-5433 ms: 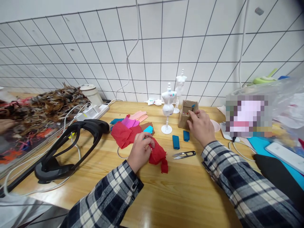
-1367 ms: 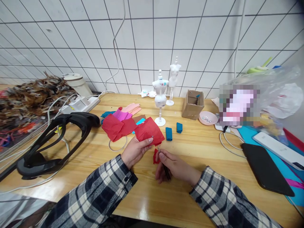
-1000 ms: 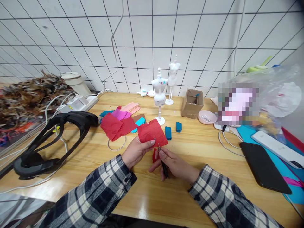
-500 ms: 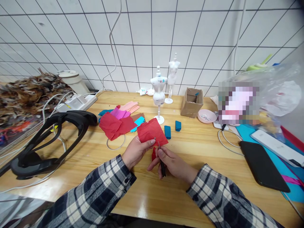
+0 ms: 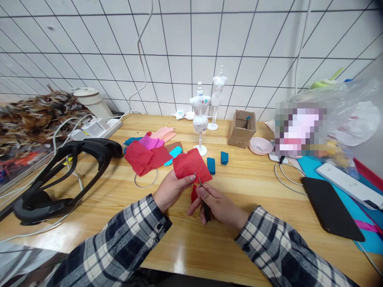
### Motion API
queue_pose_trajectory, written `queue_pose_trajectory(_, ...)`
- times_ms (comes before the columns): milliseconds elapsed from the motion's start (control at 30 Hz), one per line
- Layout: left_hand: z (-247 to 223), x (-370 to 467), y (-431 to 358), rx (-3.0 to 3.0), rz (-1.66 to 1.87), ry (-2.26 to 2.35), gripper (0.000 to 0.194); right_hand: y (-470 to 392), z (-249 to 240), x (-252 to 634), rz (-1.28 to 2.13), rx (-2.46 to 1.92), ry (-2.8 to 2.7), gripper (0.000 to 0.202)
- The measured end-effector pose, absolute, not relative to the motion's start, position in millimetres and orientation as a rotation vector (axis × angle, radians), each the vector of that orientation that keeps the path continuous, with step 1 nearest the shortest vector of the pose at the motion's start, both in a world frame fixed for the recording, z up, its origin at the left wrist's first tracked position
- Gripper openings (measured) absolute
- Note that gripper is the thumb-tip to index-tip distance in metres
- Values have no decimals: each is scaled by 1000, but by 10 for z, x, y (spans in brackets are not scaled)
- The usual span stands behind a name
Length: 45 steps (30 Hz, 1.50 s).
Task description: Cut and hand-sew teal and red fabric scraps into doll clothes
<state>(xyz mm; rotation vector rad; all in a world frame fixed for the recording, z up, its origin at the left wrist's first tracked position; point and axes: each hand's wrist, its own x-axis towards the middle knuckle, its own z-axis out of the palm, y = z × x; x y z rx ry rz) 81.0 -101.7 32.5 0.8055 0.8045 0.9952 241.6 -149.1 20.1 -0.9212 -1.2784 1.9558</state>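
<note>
My left hand pinches a piece of red cloth by its lower edge, thumb on top. A tiny shiny dot, perhaps a bead, shows on the cloth by the thumb tip. My right hand is closed on slim black tweezers, whose thin metal tip points up at the cloth's lower right edge. Between the hands a small red cloth scrap shows, partly hidden by fingers. Beyond the cloth stands a small white mannequin on a base. Two folded teal cloth pieces lie to the right.
Coloured cloth scraps and a metal ring lie left. A black headset sits farther left. At the back are a second mannequin, a cardboard box and a pink bowl of small beads. A black tablet lies right.
The tweezers have tilted slightly in my right hand, their lower end shifting a little right. My left hand and the red cloth stay nearly still.
</note>
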Motion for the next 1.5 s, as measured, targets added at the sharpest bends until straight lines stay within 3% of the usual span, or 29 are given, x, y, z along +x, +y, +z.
queue_pose_trajectory(233,337,807,-1014,781,997,792,34,-1490,205,2430,1944,-942,-1308,44)
queue_pose_trajectory(767,344,815,-1034,804,957,743,25,-1482,207,2442,1924,-999,-1331,46)
queue_pose_trajectory(1267,333,812,-1039,854,907,717,20,-1464,322,2439,1842,-1077,-1498,70)
queue_pose_trajectory(1500,347,816,-1036,866,897,731,19,-1459,256,2430,1841,-1077,-1450,66)
